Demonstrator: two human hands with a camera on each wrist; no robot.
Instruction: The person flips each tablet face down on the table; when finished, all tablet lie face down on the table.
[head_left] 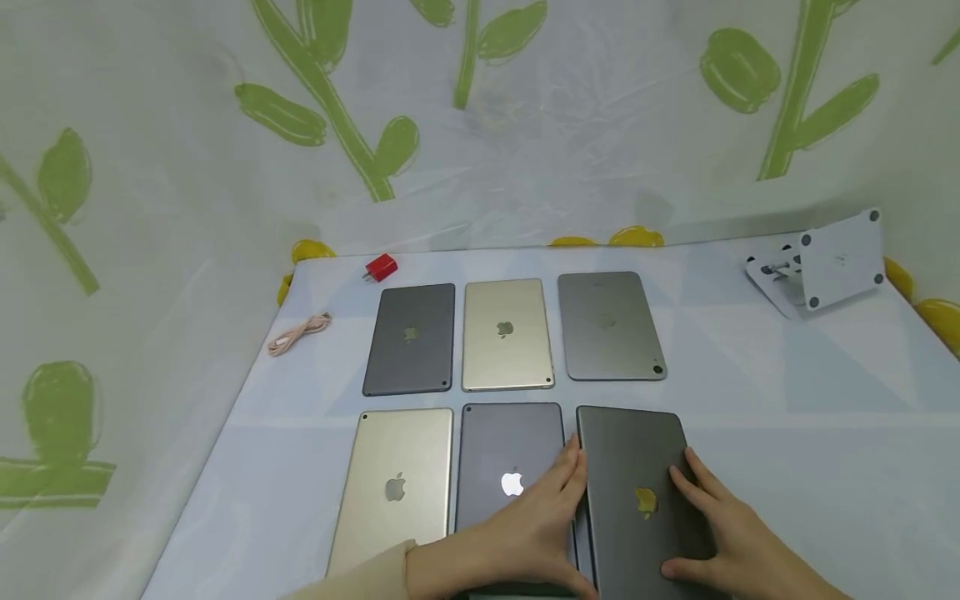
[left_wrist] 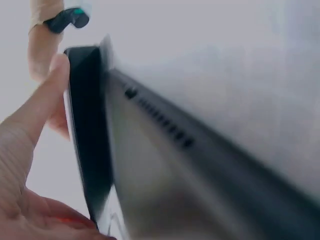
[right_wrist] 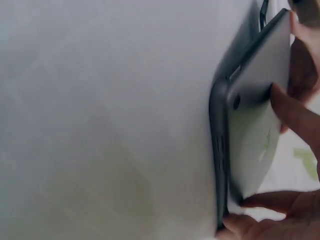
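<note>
A dark grey tablet (head_left: 630,467) with a gold apple mark lies back side up at the front right of two rows of tablets, between both hands. My left hand (head_left: 532,525) holds its left edge, fingers near the far end and thumb near the front. My right hand (head_left: 738,533) holds the right side, with fingertips and thumb on the back. Below the left wrist is a purplish-grey tablet (head_left: 510,450), partly hidden by that hand. In the right wrist view, the held tablet (right_wrist: 255,115) shows its camera corner and side edge.
A gold tablet (head_left: 393,475) lies front left. Behind are a dark grey tablet (head_left: 410,342), a gold tablet (head_left: 506,333) and a grey tablet (head_left: 609,325). A red plug (head_left: 381,267), a coiled cable (head_left: 298,333) and a white stand (head_left: 840,258) lie further out.
</note>
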